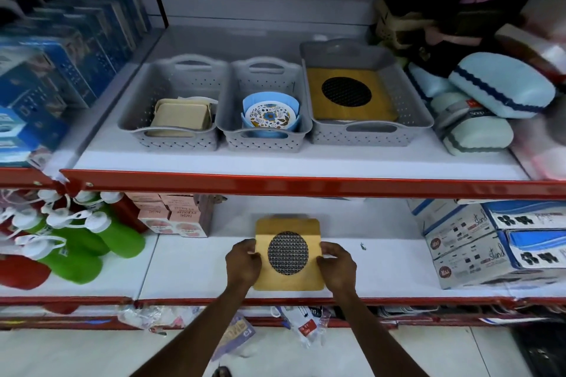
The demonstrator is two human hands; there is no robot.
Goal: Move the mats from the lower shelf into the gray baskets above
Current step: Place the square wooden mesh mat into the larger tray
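Observation:
A square yellow mat [289, 277] with a dark mesh circle in its middle lies on the white lower shelf [190, 269]. My left hand [243, 262] grips its left edge and my right hand [337, 263] grips its right edge. Another mat seems to lie under it at the back. On the upper shelf stand three gray baskets: the left basket [137, 107] holds beige mats, the middle basket [232, 128] holds round blue floral mats, and the large right basket [407, 101] holds a matching yellow mat [349, 95].
Green and red bottles [92, 242] crowd the lower shelf's left, with pink boxes [171, 214] behind. Blue-and-white boxes [496, 239] fill its right. Blue boxes [61, 64] stand left of the baskets, light blue pouches [499, 86] right. A red shelf edge [306, 187] separates the levels.

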